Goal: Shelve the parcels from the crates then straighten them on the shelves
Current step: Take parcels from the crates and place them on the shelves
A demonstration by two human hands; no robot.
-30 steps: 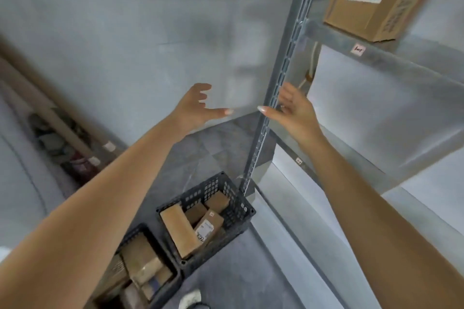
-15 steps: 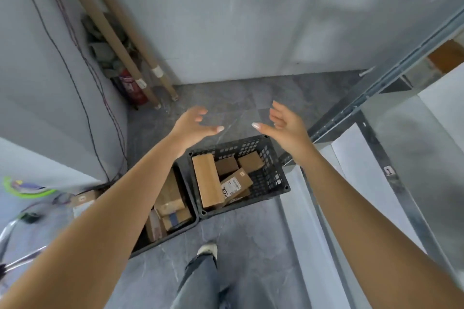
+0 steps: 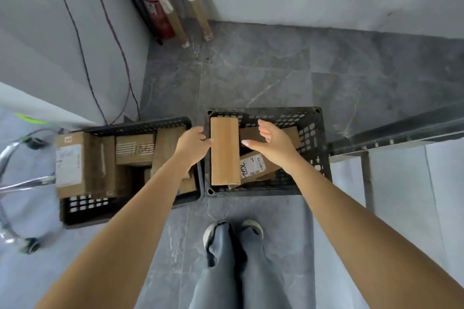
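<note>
The long parcel [image 3: 224,150] is being approached in the right crate [image 3: 311,138], its long axis running away from the person. It is being flanked by both hands: the left hand [image 3: 192,144], fingers spread, is touching its left edge, while the right hand [image 3: 272,142], spread and empty, is hovering just beside. Two crates are being counted; the left crate [image 3: 82,204] is holding several parcels.

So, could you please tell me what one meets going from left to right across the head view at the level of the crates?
Metal trolley frame → left crate of parcels → left hand → long plain parcel → right hand → right crate wall → shelf frame.
</note>
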